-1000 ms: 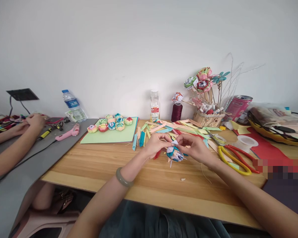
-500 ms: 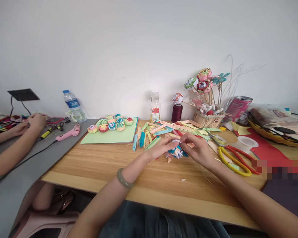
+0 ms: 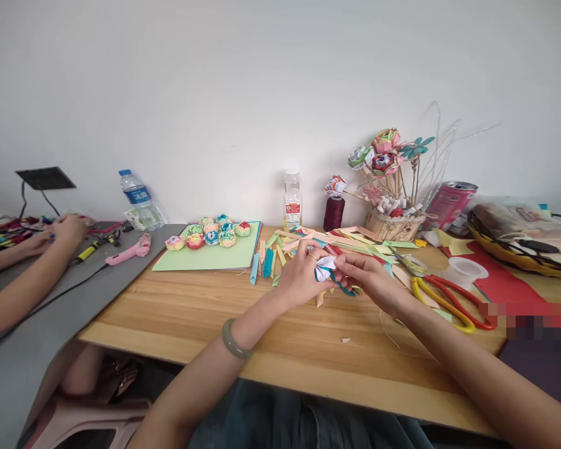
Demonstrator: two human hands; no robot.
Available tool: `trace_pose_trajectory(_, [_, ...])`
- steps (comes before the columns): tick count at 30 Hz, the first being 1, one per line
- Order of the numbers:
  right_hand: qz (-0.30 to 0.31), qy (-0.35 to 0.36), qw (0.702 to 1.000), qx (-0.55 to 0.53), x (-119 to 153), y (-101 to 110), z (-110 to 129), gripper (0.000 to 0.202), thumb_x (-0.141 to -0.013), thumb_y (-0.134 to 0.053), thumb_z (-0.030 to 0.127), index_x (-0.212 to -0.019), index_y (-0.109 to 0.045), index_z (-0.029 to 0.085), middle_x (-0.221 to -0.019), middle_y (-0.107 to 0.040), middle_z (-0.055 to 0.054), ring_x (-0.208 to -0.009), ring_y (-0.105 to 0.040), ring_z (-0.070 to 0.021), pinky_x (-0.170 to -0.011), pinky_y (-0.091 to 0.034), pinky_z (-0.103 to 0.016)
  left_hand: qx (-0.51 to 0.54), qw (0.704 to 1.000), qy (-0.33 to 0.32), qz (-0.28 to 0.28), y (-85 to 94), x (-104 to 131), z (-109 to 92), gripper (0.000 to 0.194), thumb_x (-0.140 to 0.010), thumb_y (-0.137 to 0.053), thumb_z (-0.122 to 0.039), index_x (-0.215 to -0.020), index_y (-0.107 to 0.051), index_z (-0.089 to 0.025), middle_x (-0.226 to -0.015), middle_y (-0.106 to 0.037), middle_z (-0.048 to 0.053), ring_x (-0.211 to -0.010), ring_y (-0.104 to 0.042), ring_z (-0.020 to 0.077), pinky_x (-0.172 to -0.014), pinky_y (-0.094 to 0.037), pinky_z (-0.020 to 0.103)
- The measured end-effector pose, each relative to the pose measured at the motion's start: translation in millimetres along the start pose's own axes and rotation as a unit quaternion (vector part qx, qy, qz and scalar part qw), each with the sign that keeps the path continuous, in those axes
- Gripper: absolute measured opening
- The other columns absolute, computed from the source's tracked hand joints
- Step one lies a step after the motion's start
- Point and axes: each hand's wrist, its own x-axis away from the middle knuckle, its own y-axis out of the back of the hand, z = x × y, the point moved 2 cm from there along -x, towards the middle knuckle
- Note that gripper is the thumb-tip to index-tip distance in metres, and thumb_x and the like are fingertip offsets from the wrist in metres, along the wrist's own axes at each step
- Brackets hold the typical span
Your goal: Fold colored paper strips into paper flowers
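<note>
A white and blue folded paper flower (image 3: 325, 268) is held between both hands above the wooden table (image 3: 206, 312). My left hand (image 3: 302, 274), with a ring on a finger and a bangle at the wrist, wraps round its left side. On the right side, my right hand (image 3: 362, 274) pinches the flower's edge between thumb and fingers. Behind the hands lies a pile of folded paper strips (image 3: 266, 259) in several colours. Several finished paper flowers (image 3: 211, 237) rest on a green sheet (image 3: 182, 263) to the left. The flower's underside is hidden.
Yellow-handled scissors (image 3: 442, 305) and a white spool (image 3: 467, 269) lie at right. Behind stand a small bottle (image 3: 292, 202), a dark thread cone (image 3: 333, 213) and a basket of paper flowers (image 3: 395, 224). Another person's hands (image 3: 68, 234) work at the grey table on the left.
My left hand has turned and closed round the flower, which is now tilted with its white petals showing more. My right hand has shifted slightly to its right edge.
</note>
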Motion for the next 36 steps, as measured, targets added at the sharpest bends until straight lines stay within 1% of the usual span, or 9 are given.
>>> trace_pose_trajectory(3, [-0.006,-0.012,0.999,-0.048,-0.3,0.7,-3.6,0.03,-0.07,-0.064,0.045,-0.064,-0.055,0.017,-0.06,-0.054,0.001,-0.052,-0.046,-0.0083,-0.05,-0.035,-0.022,-0.027,0.999,-0.001,0.029,-0.5,1.0,-1.2,0.054,-0.058,-0.073,-0.032,-0.103,-0.046,-0.023,-0.116,-0.041,0.006,-0.105,-0.049,0.0247,-0.082,-0.047,0.04])
trace_pose_trajectory(8, [0.01,-0.015,0.999,-0.035,0.5,0.0,-3.3,0.032,-0.069,-0.064,0.046,-0.062,-0.054,0.016,-0.057,-0.049,0.002,-0.049,-0.041,-0.0079,-0.044,-0.029,-0.022,-0.006,0.999,0.028,0.045,-3.8,0.1,1.2,0.036,-0.067,-0.061,-0.022,-0.098,-0.044,-0.022,-0.104,-0.051,0.004,-0.095,-0.053,0.0215,-0.077,-0.046,0.036])
trace_pose_trajectory(15, [0.014,0.009,1.0,-0.024,0.1,-4.2,-4.1,0.032,-0.071,-0.063,0.045,-0.062,-0.053,0.016,-0.057,-0.047,0.003,-0.048,-0.038,-0.0076,-0.045,-0.028,-0.023,0.129,0.991,-0.017,-0.03,-7.0,0.0,2.8,0.029,-0.066,-0.059,-0.016,-0.088,-0.04,-0.021,-0.093,-0.048,0.003,-0.088,-0.05,0.0169,-0.076,-0.041,0.03])
trace_pose_trajectory(20, [0.021,0.001,0.998,-0.057,0.9,-5.7,-7.0,0.029,-0.071,-0.063,0.043,-0.065,-0.054,0.016,-0.057,-0.047,0.003,-0.048,-0.038,-0.0072,-0.044,-0.023,-0.021,0.172,0.983,-0.037,-0.05,-7.6,0.7,2.2,0.033,-0.063,-0.058,-0.01,-0.086,-0.038,-0.021,-0.09,-0.045,0.002,-0.083,-0.048,0.0145,-0.072,-0.039,0.027])
trace_pose_trajectory(26, [0.039,0.009,0.997,-0.069,0.1,-7.3,-5.4,0.029,-0.071,-0.062,0.042,-0.064,-0.052,0.016,-0.05,-0.037,0.006,-0.043,-0.028,-0.0061,-0.043,-0.016,-0.022,0.211,0.969,-0.085,-0.097,-6.5,1.7,-2.3,0.034,-0.062,-0.058,-0.007,-0.085,-0.038,-0.021,-0.088,-0.043,0.001,-0.083,-0.047,0.0141,-0.074,-0.038,0.027])
trace_pose_trajectory(30, [0.057,0.017,0.998,-0.023,-1.1,-5.1,-4.8,0.031,-0.073,-0.06,0.044,-0.063,-0.051,0.016,-0.049,-0.034,0.007,-0.042,-0.026,-0.0061,-0.042,-0.017,-0.023,0.25,0.964,-0.055,-0.075,-5.7,3.2,-5.6,0.039,-0.062,-0.064,-0.013,-0.09,-0.037,-0.021,-0.092,-0.044,0.003,-0.083,-0.046,0.0139,-0.073,-0.039,0.026])
trace_pose_trajectory(33, [0.028,0.002,1.0,0.004,-1.7,-1.2,-5.4,0.031,-0.073,-0.059,0.042,-0.06,-0.049,0.017,-0.049,-0.036,0.006,-0.043,-0.029,-0.0062,-0.041,-0.021,-0.022,0.318,0.947,-0.014,-0.051,-4.4,4.8,-6.8,0.055,-0.058,-0.072,-0.023,-0.097,-0.034,-0.022,-0.097,-0.044,0.003,-0.082,-0.047,0.0133,-0.071,-0.039,0.026])
trace_pose_trajectory(35, [-0.009,0.004,1.0,-0.011,-1.6,1.4,-4.7,0.023,-0.075,-0.057,0.04,-0.07,-0.054,0.017,-0.057,-0.046,0.003,-0.048,-0.039,-0.0079,-0.043,-0.028,-0.021,0.363,0.931,0.001,-0.041,-3.9,5.6,-6.8,0.059,-0.057,-0.074,-0.03,-0.098,-0.032,-0.022,-0.098,-0.044,0.003,-0.083,-0.048,0.0133,-0.072,-0.039,0.026])
trace_pose_trajectory(36, [-0.015,0.012,0.999,-0.026,-1.2,1.9,-3.7,0.02,-0.076,-0.056,0.038,-0.08,-0.057,0.019,-0.067,-0.053,0.001,-0.055,-0.046,-0.0098,-0.046,-0.034,-0.021,0.376,0.926,0.005,-0.04,-3.8,5.7,-6.3,0.058,-0.058,-0.073,-0.034,-0.098,-0.032,-0.023,-0.098,-0.044,0.002,-0.084,-0.048,0.0136,-0.074,-0.04,0.027])
